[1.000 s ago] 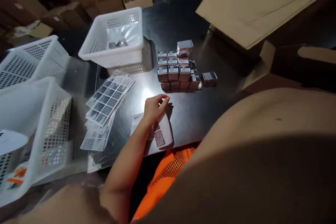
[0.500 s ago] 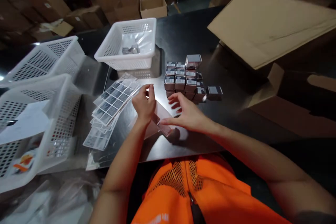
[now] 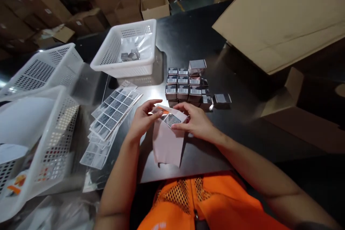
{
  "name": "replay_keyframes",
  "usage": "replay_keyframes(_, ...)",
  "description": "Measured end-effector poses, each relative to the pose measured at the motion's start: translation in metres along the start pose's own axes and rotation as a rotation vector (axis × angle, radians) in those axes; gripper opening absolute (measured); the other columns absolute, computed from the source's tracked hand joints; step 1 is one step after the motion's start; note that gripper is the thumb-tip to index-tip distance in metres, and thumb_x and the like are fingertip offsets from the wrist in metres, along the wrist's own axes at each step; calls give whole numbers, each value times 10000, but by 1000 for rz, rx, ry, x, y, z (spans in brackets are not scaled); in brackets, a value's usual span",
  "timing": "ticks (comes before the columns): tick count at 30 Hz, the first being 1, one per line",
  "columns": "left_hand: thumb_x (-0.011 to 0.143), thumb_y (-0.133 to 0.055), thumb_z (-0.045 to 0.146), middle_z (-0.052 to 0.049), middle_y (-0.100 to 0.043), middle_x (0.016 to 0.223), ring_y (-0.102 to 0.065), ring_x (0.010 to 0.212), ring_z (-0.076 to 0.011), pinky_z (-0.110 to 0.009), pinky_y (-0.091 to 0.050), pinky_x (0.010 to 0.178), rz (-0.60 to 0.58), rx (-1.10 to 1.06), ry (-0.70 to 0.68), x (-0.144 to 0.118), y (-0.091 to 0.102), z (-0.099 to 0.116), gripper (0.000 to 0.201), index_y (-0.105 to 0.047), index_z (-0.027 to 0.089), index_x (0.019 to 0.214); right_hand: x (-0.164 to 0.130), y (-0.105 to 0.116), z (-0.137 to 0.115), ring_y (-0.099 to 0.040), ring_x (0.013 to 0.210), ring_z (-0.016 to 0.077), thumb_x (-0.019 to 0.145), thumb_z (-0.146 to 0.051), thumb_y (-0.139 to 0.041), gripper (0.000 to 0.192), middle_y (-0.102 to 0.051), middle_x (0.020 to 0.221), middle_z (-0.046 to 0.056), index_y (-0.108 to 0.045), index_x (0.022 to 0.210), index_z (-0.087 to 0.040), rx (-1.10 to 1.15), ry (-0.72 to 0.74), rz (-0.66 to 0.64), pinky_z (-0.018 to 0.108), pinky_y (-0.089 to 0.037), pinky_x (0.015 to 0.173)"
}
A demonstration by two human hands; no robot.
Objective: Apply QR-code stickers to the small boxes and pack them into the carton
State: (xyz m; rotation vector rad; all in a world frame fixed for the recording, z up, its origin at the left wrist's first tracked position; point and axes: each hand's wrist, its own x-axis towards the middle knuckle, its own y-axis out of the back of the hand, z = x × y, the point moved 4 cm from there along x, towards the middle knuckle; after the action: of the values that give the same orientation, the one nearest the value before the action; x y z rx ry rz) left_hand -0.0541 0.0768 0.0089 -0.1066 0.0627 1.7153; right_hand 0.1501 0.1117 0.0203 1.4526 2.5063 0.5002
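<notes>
The left hand [image 3: 142, 118] and the right hand [image 3: 198, 122] pinch the upper part of a pale label sheet [image 3: 168, 145] over the bench [image 3: 211, 160], probably for keeping it steady. Small boxes [image 3: 183, 91] stand stacked just beyond, seemingly for easy reach; printed sheets [image 3: 111, 113] lie fanned leftward.

No text is legible, even on the label sheet [image 3: 169, 139].

Two bare hands [image 3: 198, 122] are showing. Three white plastic baskets [image 3: 129, 70] and at least twelve small dark boxes [image 3: 183, 92] are standing.
</notes>
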Motion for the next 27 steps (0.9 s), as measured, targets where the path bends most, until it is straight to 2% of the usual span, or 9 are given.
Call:
replay_keyframes(4, 600, -928, 393, 5, -674, 728, -594, 662, -127, -247, -461, 631, 32, 41, 73, -4, 4, 0, 409, -768, 166, 900, 0, 2, 11, -598, 618, 125, 787, -290, -763, 277, -709, 767, -9, -750, 1046, -191, 62, -106, -63, 245, -441, 580)
replay_keyframes(8, 558, -928, 445, 11, -633, 651, -553, 609, -113, -234, -412, 589, 49, 36, 134, -6, 3, 1, 426, -610, 167, 612, -1, 1, 15, -667, 630, 157, 909, -402, -637, 272, -717, 740, 11, -751, 1022, -182, 143, -125, -224, 264, -496, 581)
replay_keyframes(10, 557, -922, 458, 32, -585, 598, -518, 571, -102, -225, -375, 562, 39, 64, 151, -8, 0, 2, 459, -562, 174, 592, 0, 4, 13, -690, 705, 171, 869, -406, -695, 263, -741, 820, 35, -761, 987, -181, 86, -59, -194, 267, -513, 607)
replay_keyframes(12, 584, -908, 459, 32, -584, 603, -523, 578, -106, -226, -376, 565, 10, 98, 148, -9, -3, 2, 446, -564, 177, 613, 0, 9, 11, -693, 734, 170, 816, -371, -753, 293, -752, 867, 41, -767, 1041, -184, 80, -34, -149, 268, -521, 628)
replay_keyframes(16, 592, -899, 434, 19, -624, 632, -546, 597, -108, -223, -388, 575, -33, 109, 152, -11, -11, 0, 397, -606, 173, 653, -1, 12, 9, -698, 706, 177, 843, -364, -740, 350, -758, 825, 37, -757, 1144, -186, 81, -80, -203, 279, -527, 621)
replay_keyframes(20, 571, -904, 435, 0, -665, 623, -575, 585, -124, -229, -399, 565, -121, 143, 214, -14, -24, -6, 381, -645, 169, 659, -4, 15, -4, -703, 970, 225, 868, -371, -770, 364, -753, 1101, 96, -765, 1190, -201, -143, 230, -55, 330, -552, 784)
replay_keyframes(22, 569, -911, 415, -2, -674, 633, -574, 585, -122, -227, -401, 558, -171, 162, 229, -16, -29, -6, 359, -673, 166, 671, -7, 11, -8, -692, 966, 217, 931, -330, -714, 260, -758, 1071, 91, -776, 1149, -202, -246, 378, -2, 356, -522, 840)
replay_keyframes(25, 540, -937, 405, 1, -688, 663, -593, 599, -128, -240, -447, 581, -227, 95, 257, -19, -33, -5, 370, -702, 171, 703, -12, 3, -9, -678, 881, 199, 965, -265, -675, 145, -776, 931, 55, -787, 1033, -203, -398, 511, 48, 366, -456, 823)
replay_keyframes(27, 544, -941, 455, -10, -702, 689, -602, 611, -132, -246, -464, 593, -242, 43, 284, -19, -32, -4, 409, -722, 170, 740, -16, -2, -11, -666, 844, 192, 969, -245, -661, 128, -775, 874, 38, -780, 984, -203, -494, 589, 132, 371, -423, 811)
